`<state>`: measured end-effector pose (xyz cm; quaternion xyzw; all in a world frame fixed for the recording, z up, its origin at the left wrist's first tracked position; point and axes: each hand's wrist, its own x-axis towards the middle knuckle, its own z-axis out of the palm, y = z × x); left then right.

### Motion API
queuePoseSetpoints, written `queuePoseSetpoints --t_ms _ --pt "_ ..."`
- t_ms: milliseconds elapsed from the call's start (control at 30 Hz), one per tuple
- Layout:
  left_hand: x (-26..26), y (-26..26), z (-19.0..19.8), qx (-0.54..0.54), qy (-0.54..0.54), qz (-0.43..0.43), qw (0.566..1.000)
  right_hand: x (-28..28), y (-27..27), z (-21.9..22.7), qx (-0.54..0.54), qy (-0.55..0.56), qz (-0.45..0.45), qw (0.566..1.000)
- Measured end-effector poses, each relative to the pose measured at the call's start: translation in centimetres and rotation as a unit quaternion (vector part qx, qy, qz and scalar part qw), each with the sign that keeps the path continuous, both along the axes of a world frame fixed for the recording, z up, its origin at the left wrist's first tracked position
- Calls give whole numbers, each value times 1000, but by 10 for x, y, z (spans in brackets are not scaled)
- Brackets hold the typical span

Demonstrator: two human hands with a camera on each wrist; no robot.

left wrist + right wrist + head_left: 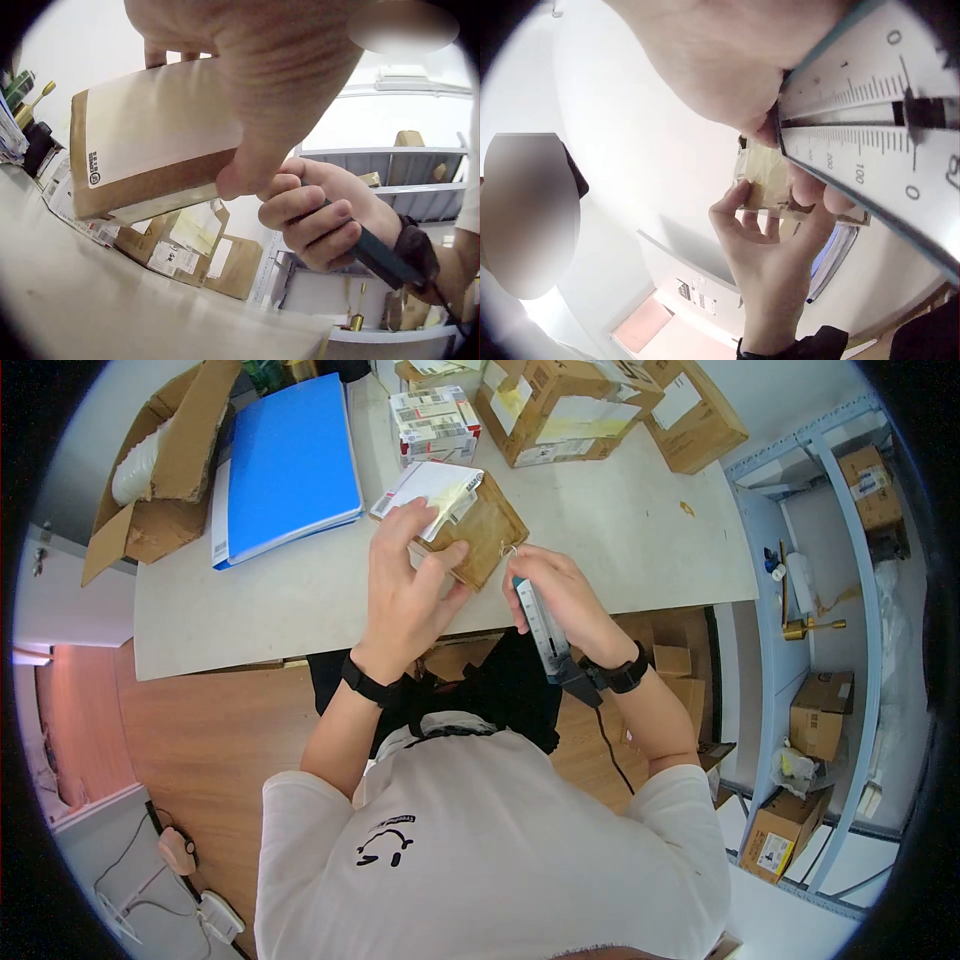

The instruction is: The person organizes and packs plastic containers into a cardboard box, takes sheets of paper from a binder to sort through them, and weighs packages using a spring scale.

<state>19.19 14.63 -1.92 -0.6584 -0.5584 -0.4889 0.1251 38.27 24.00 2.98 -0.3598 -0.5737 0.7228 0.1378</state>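
Observation:
My left hand grips a small brown cardboard box, its thumb on the near side and its fingers over the top. A white label covers one face of the box, which is tilted above the front of the table. My right hand holds a flat spring scale with a white graduated face. Its markings and black pointer show large in the right wrist view. At the scale's upper end a thin metal hook sits right by the box's corner.
On the white table lies a blue binder, beside an open carton. Labelled parcels and a stack of small white boxes stand at the back. Metal shelving with cartons is to the right.

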Motion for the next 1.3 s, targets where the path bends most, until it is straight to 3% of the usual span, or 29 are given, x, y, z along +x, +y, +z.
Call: queuePoseSetpoints --t_ms 1300 --pt "-13 -3 -1 -65 18 26 997 -9 8 -2 -139 -3 70 988"
